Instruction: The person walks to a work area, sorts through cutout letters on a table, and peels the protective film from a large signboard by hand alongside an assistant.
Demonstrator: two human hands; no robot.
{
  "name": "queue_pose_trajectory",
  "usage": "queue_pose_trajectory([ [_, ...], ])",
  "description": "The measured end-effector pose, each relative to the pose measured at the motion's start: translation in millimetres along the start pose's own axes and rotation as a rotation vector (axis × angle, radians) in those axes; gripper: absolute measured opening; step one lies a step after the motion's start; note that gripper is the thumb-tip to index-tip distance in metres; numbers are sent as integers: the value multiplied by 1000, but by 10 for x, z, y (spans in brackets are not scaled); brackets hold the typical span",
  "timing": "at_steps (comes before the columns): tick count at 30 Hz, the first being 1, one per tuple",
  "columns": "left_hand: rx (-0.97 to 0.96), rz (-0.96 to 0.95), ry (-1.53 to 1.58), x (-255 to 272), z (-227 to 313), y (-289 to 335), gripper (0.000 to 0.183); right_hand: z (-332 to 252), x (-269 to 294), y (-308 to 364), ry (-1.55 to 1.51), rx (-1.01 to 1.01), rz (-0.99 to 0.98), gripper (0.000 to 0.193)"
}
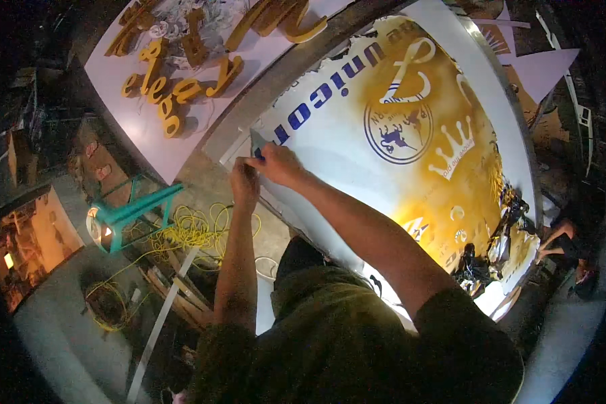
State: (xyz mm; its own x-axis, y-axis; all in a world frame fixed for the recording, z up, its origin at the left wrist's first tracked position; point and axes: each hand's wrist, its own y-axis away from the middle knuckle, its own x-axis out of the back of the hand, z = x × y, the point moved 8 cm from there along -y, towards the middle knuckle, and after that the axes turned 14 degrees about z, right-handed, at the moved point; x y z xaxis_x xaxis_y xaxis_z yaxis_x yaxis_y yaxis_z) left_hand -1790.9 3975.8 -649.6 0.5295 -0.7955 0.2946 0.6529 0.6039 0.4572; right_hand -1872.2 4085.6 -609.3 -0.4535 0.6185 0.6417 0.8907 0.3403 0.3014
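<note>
My right hand (281, 165) is closed around a small tool (256, 143) with a dark blue handle and a pale, flat, pointed end; its exact kind is unclear. It is at the near left edge of a large white printed sheet (330, 145) with blue lettering and yellow sprayed patches. Close against it, my left hand (245, 176) is closed, thumb and fingers together near the tool's handle. Whatever those fingers pinch is hidden. Both forearms reach forward from the lower edge.
Yellow cut-out letters (172, 87) stand on a white panel (131, 111) at the far left. Left of me are a lit green work lamp (118, 219), a tangled yellow cable (198, 229) and wooden strips (175, 293). Crumpled black material (481, 266) lies right; another person's limb (559, 236) shows beyond.
</note>
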Motion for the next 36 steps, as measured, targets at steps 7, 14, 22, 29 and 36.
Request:
queue_pose_trajectory([
  [7,-308,-198,238,145,85,44,14,-142,-455,-383,195,15,11,43],
  [14,-760,125,-703,379,365,181,54,120,-672,-341,163,-30,-153,38],
  [22,-767,118,-1006,327,257,216,64,351,-93,102,-193,-210,-212,30],
  [29,-791,155,-1016,302,313,273,64,403,459,496,-187,-198,-343,40],
  [36,-675,161,-639,-137,444,479,53,682,384,522,-102,-112,-96,54],
])
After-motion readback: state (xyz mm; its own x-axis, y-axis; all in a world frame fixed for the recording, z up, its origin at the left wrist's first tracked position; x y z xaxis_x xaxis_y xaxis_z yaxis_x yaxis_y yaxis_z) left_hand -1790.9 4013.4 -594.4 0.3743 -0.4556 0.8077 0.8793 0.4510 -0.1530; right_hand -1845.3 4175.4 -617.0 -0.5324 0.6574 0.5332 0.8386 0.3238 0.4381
